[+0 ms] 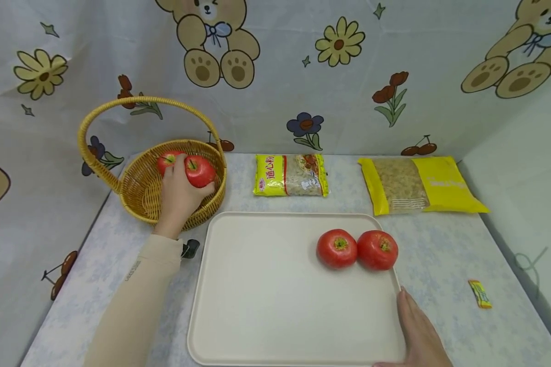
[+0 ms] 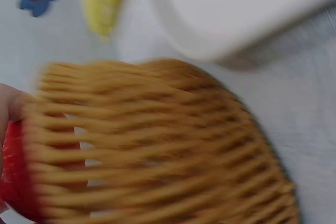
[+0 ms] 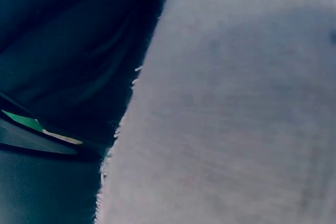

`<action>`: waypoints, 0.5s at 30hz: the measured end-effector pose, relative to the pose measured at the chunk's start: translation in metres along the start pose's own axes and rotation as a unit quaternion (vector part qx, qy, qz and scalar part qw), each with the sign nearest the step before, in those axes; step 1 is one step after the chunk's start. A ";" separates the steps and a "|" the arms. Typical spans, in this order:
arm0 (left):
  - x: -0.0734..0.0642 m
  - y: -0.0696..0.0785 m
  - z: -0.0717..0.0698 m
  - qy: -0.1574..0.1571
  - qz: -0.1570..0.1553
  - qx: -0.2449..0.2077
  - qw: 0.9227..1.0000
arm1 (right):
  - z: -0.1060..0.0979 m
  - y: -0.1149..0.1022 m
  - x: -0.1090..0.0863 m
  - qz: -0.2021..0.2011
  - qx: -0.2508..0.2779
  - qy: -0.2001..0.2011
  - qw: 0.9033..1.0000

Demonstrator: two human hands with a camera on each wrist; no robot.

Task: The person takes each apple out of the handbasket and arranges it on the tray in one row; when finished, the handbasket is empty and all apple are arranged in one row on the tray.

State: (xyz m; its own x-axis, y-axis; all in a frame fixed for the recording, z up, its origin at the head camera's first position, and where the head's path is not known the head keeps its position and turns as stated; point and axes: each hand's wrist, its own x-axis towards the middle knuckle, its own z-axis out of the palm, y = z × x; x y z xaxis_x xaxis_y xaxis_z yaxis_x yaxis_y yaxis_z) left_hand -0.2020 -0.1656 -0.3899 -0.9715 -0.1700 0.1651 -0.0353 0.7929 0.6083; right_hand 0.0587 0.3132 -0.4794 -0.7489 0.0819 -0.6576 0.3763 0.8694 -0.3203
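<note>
My left hand (image 1: 179, 188) reaches into the yellow wicker basket (image 1: 140, 191) and grips a red apple (image 1: 199, 171) between thumb and fingers. Another red apple (image 1: 167, 161) lies just left of it inside the basket. In the left wrist view, the blurred basket weave (image 2: 157, 145) covers most of the gripped apple (image 2: 16, 171). Two more apples, a left one (image 1: 336, 248) and a right one (image 1: 377, 250), sit side by side on the white tray (image 1: 280, 306). My right hand (image 1: 420, 331) touches the tray's right edge, its fingers extended along the side.
Behind the tray lie a small yellow pasta packet (image 1: 294, 176) and a larger yellow bag (image 1: 418, 184). A small wrapped candy (image 1: 480, 294) is on the table at the right. The basket's tall handle (image 1: 151, 100) arches over its opening. A patterned cloth (image 1: 275, 66) hangs behind.
</note>
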 end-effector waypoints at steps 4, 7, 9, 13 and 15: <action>-0.021 0.026 -0.013 0.038 0.042 -0.015 0.998 | -0.002 -0.001 0.000 -0.004 -0.002 0.004 1.000; -0.040 0.048 -0.016 0.041 0.078 -0.024 0.996 | -0.001 -0.001 -0.001 -0.007 -0.009 0.016 1.000; -0.052 0.062 -0.014 0.037 0.101 -0.030 0.994 | -0.001 -0.001 -0.001 -0.010 -0.011 0.021 1.000; -0.073 0.083 -0.001 0.000 0.129 -0.043 0.991 | 0.000 0.001 -0.001 -0.013 -0.011 0.023 1.000; -0.084 0.091 0.009 -0.034 0.133 -0.046 0.989 | 0.001 0.002 -0.001 -0.013 -0.012 0.023 1.000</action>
State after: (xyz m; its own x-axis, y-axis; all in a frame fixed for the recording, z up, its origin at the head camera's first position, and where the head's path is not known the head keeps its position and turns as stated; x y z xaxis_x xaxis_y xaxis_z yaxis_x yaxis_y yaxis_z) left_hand -0.1261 -0.0741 -0.3556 -0.9571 0.0801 0.2786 0.2428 0.7465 0.6195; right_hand 0.0606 0.3142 -0.4800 -0.7826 0.0811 -0.6172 0.3442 0.8825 -0.3205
